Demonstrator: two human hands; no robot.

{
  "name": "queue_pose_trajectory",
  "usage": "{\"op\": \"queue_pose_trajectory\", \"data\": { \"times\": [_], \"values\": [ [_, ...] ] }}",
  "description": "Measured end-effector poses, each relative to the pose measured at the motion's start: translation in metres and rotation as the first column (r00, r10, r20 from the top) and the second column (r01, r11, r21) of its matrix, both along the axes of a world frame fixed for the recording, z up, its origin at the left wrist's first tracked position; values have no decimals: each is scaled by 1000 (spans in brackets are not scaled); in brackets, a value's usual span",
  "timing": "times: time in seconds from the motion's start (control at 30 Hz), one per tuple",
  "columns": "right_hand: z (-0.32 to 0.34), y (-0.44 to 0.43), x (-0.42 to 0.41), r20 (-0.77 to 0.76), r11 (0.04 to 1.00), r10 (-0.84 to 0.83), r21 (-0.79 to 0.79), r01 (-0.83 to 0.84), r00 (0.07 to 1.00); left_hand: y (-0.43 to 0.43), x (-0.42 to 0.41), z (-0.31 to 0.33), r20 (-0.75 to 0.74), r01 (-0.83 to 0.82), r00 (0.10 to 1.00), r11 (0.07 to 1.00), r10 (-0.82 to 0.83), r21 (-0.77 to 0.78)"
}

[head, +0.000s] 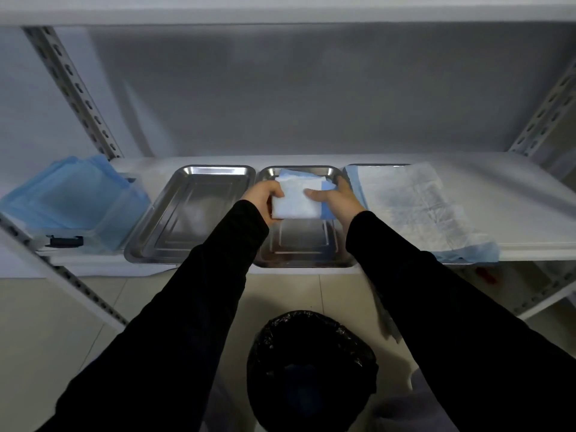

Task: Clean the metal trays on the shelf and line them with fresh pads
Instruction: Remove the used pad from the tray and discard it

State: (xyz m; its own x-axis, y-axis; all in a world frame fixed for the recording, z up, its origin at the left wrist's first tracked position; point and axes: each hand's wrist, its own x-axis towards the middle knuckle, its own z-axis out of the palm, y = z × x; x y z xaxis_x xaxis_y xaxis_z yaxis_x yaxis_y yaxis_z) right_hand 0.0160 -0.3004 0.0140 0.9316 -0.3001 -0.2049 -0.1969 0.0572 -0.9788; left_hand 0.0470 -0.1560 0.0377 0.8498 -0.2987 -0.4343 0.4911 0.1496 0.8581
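A folded pad, white with a blue edge, is held up over the middle tray. Both hands grip it. The left hand pinches its left side, with the fingers curled under and the thumb on top. The right hand holds its right side, with the thumb pressed flat on the white face. The pad is not open yet, so it covers only the far half of the tray below the hands. The near half of that tray is bare and shiny.

Past the left hand is another tray. It is empty and has no pad. Farther left is a clear box with a stack of blue pads in it. Just beside the right hand, a third tray is already covered by an open pad that hangs over its near edge. All of this sits on the white shelf. Down on the floor, under the arms, is a bin with a black bag.

I think the step now is lining the middle tray. Next, the hands likely need to pull apart to open the folds, then lay the pad flat so it fills the tray. The tray by the left hand would come after.
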Motion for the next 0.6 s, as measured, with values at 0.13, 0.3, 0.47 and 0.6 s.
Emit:
{"op": "queue_pose_trajectory", "data": {
  "times": [0.13,0.3,0.47,0.6],
  "values": [
    [8,0,-9,-32,992,36,-121,-39,999,9,-11,6,3,48,999,998,-48,41],
    [12,-4,-23,-87,976,63,-203,-79,994,16,-32,14,69,91,992,982,-104,167],
    [16,-5,-41,-132,964,92,-237,-122,987,20,-48,17,128,154,971,939,-201,308],
    [20,-6,-58,-161,926,120,-337,-169,980,22,-61,16,144,159,964,920,-223,358]
  ]
}}
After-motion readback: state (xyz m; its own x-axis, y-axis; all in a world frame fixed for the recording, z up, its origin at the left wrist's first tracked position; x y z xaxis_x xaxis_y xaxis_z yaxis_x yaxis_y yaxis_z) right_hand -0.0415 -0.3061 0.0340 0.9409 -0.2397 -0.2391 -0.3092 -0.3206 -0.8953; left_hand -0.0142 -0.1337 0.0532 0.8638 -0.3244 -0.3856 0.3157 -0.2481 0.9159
